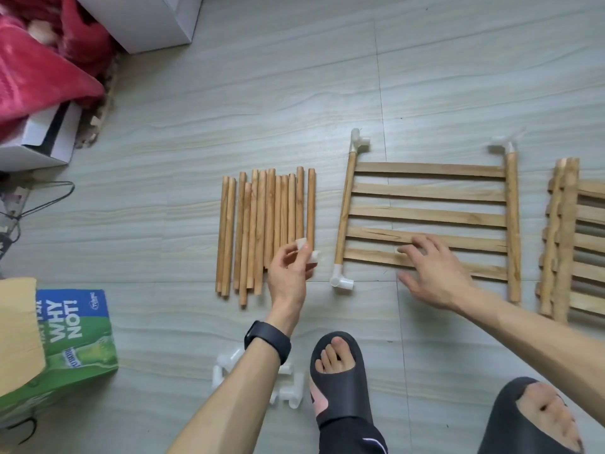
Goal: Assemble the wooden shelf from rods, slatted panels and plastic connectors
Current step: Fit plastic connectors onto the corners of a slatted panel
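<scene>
1. Left hand [289,273]: raised above the near ends of the rods, fingers pinched around a white plastic connector [309,252]; a black wristband [269,340] circles the wrist.
2. Right hand [432,273]: fingers spread and released, palm down, fingertips resting on the two nearest slats of the slatted panel [429,214]; it grasps nothing.
3. Slatted panel: lies flat on the floor [294,93], right of centre, five slats running left to right between two side rods.
4. Fitted connectors: one at the far left corner [359,141], one at the near left corner [342,283], one at the far right corner [502,149]; the near right rod end is bare.
5. Loose rods [265,231]: a row lying side by side on the floor, just left of the panel.
6. Stacked panels [569,240]: further slatted panels piled at the right edge, partly cut off.
7. Spare connectors [291,393]: a cluster on the near floor, partly hidden by the left forearm.
8. Black slippers [340,381]: on both feet, near edge.
9. Green printed box [75,342]: near left; white boxes [147,21] and red fabric [39,67] lie far left.
</scene>
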Motion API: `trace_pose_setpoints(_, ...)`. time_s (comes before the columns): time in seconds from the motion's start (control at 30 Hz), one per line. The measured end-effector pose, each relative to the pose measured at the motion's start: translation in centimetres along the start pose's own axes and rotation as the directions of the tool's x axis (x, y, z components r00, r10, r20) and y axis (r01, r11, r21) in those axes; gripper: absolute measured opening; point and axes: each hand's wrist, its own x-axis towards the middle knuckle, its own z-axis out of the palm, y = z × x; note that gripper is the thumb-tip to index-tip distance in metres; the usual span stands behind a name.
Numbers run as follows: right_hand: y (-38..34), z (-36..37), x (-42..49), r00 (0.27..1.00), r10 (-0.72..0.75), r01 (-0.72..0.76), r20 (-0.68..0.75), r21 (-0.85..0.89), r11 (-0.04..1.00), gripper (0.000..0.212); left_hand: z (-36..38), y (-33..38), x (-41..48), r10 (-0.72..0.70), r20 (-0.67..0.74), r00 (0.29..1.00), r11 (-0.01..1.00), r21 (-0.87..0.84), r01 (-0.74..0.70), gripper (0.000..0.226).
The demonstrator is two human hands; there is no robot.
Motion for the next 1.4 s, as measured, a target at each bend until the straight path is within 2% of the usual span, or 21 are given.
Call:
trace_pose_setpoints(0.03,-0.3,-0.4,-0.8,0.999,0.046,-0.043,-0.014,0.193,0.98,0.052,2.0,0.6,-0.3,-0.019,0.142,0.99,0.999,-0.035,0.024,0.018)
trace_pose_setpoints(0.07,-0.6,-1.0,-1.7,0.994,0.112,-0.103,0.004,0.432,0.896,0.047,4.0,1.0,-0.8,-0.03,0.265,0.964,0.999,-0.017,0.036,0.019)
trace_pose_setpoints(0.1,-0.9,-1.6,-2.6,0.982,0.178,-0.177,0.069,0.682,0.709,0.04,5.8,1.2,-1.3,-0.04,0.364,0.93,0.999,0.021,0.035,0.019)
trace_pose_setpoints(0.13,-1.1,-2.2,-3.5,0.965,0.207,-0.237,0.159,0.868,0.436,0.033,7.6,1.2,-1.8,-0.052,0.439,0.897,0.998,0.058,0.03,0.019)
trace_pose_setpoints(0.17,-1.0,-2.7,-4.3,0.948,0.204,-0.28,0.244,0.945,0.17,0.03,9.1,1.0,-2.3,-0.07,0.49,0.869,0.996,0.082,0.034,0.02)
trace_pose_setpoints(0.2,-0.5,-2.9,-5.1,0.938,0.193,-0.287,0.287,0.957,-0.026,0.029,10.5,0.7,-2.8,-0.088,0.523,0.848,0.994,0.099,0.042,0.021)
trace_pose_setpoints(0.23,0.2,-2.8,-5.8,0.935,0.202,-0.27,0.292,0.954,-0.129,0.029,11.6,0.2,-3.2,-0.103,0.545,0.832,0.992,0.115,0.047,0.022)
trace_pose_setpoints(0.27,0.8,-2.6,-6.5,0.931,0.232,-0.244,0.282,0.953,-0.181,0.028,12.6,-0.4,-3.7,-0.112,0.56,0.821,0.99,0.13,0.046,0.021)
trace_pose_setpoints(0.4,3.2,-1.0,-8.8,0.904,0.338,-0.163,0.261,0.942,-0.292,0.028,14.9,-2.9,-5.4,-0.106,0.625,0.774,0.98,0.195,-0.023,0.014)
trace_pose_setpoints(0.53,4.6,0.6,-10.1,0.901,0.339,-0.195,0.271,0.951,-0.24,0.019,15.6,-4.9,-6.3,-0.118,0.678,0.725,0.942,0.308,-0.135,0.018)
trace_pose_setpoints(0.67,5.8,1.6,-10.4,0.882,0.329,-0.28,0.337,0.937,-0.209,0.025,15.7,-5.7,-6.1,-0.079,0.666,0.741,0.81,0.476,-0.342,0.023)
trace_pose_setpoints(0.73,6.4,1.9,-10.4,0.875,0.32,-0.305,0.363,0.927,-0.217,0.029,15.6,-5.7,-5.6,0.076,0.663,0.745,0.638,0.542,-0.548,0.037)
trace_pose_setpoints(0.8,6.9,2.2,-10.3,0.858,0.35,-0.324,0.376,0.925,-0.2,0.028,15.5,-5.6,-4.6,0.251,0.695,0.674,0.376,0.571,-0.729,0.05)
trace_pose_setpoints(0.83,7.2,2.3,-10.3,0.844,0.377,-0.339,0.382,0.924,-0.178,0.028,15.5,-5.4,-3.9,0.272,0.722,0.637,0.252,0.585,-0.771,0.054)
trace_pose_setpoints(0.9,7.6,2.7,-10.4,0.817,0.411,-0.383,0.403,0.914,-0.134,0.028,15.3,-5.0,-2.3,0.199,0.77,0.606,0.036,0.612,-0.79,0.056)
trace_pose_setpoints(0.97,7.9,3.0,-10.6,0.796,0.413,-0.437,0.443,0.892,-0.114,0.024,14.9,-4.7,-0.7,0.111,0.778,0.618,-0.089,0.627,-0.774,0.051)
trace_pose_setpoints(1.03,8.3,3.5,-10.9,0.761,0.465,-0.501,0.452,0.865,-0.021,0.025,14.2,-4.4,0.4,0.126,0.766,0.63,-0.128,0.643,-0.755,0.042)
trace_pose_setpoints(1.1,8.9,3.6,-11.0,0.703,0.591,-0.594,0.395,0.783,0.184,0.027,13.8,-4.1,0.9,0.186,0.745,0.64,-0.113,0.663,-0.74,0.032)
trace_pose_setpoints(1.17,9.5,3.0,-11.1,0.652,0.698,-0.655,0.296,0.684,0.321,0.024,13.6,-4.0,1.0,0.207,0.747,0.632,-0.114,0.66,-0.743,0.027)
trace_pose_setpoints(1.3,9.7,2.4,-10.9,0.687,0.709,-0.63,0.158,0.617,0.472,0.016,13.4,-4.6,0.8,0.216,0.732,0.646,-0.079,0.672,-0.736,0.024)
trace_pose_setpoints(1.4,8.9,2.8,-11.2,0.689,0.716,-0.612,0.113,0.619,0.492,0.032,13.2,-4.9,0.8,0.206,0.717,0.666,-0.064,0.689,-0.722,0.023)
